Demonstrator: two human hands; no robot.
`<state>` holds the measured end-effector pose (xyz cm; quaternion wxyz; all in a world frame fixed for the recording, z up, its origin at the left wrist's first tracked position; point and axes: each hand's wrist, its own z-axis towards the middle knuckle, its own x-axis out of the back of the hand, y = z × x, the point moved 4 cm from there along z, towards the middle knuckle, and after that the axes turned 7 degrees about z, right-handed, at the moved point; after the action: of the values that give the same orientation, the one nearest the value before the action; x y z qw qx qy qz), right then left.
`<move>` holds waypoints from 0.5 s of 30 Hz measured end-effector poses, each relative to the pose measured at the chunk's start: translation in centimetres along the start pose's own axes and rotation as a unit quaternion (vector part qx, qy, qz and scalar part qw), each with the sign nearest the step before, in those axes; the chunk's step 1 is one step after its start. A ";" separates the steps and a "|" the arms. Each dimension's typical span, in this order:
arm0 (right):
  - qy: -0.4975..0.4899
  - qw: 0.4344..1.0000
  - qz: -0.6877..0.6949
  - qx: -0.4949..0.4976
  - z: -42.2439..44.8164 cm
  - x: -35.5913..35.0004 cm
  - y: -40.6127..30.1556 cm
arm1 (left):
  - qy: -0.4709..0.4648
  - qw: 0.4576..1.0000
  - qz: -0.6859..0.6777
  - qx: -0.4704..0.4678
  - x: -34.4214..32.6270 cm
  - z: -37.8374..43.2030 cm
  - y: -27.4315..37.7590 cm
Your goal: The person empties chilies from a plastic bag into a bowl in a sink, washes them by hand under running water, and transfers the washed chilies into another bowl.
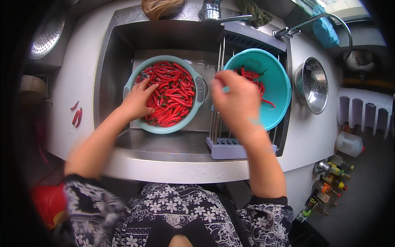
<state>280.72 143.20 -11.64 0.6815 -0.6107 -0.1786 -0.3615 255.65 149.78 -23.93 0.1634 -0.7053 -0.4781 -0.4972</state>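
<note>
A pale blue-grey basin [182, 125] full of red chili peppers [172, 92] stands in the steel sink, with some water glinting among the peppers. My left hand [139, 100] rests on the left side of the peppers, fingers spread, gripping nothing that I can see. Blurred by motion, my right hand [237, 98] is above the left rim of a turquoise bowl [279, 92], its fingers curled. Whether it pinches anything cannot be made out. Several red chilies [268, 102] lie inside that bowl, partly hidden behind the hand.
The turquoise bowl sits on a grey-ended drying rack [230, 151] across the sink. A steel colander [311, 86] stands on the right counter; three chilies [77, 117] lie on the left. The faucet [212, 10] rises behind, and a curved spout [321, 17] arches at upper right.
</note>
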 end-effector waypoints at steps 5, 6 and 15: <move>-0.108 0.917 -0.218 -0.316 0.6 6.6 12.7 | 0.020 0.998 -0.048 -0.024 2.4 -2.4 1.0; -0.113 0.906 -0.224 -0.340 0.3 6.2 14.5 | 0.022 0.997 -0.072 -0.020 2.8 -2.8 1.5; -0.045 0.929 -0.264 -0.257 0.5 5.6 14.4 | 0.095 0.987 -0.112 -0.073 5.9 -4.8 5.8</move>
<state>294.83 142.01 -17.90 0.3728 -0.7111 -0.2650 -0.5340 258.18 146.54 -15.28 0.0996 -0.6071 -0.4990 -0.6103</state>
